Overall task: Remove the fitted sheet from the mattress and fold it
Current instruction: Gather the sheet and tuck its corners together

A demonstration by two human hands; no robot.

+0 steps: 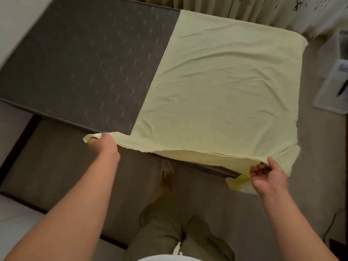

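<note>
The yellow sheet covers half the gray mattress. The left hand and right hand both grip its near edge. A clear box sits beside the mattress.

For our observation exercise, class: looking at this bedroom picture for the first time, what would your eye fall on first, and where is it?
First, the pale yellow fitted sheet, spread over the right part of the bed, against the bare dark grey mattress on the left. Next, the two hands at the near edge: the left hand grips the sheet's corner, and the right hand pinches its hanging edge.
</note>
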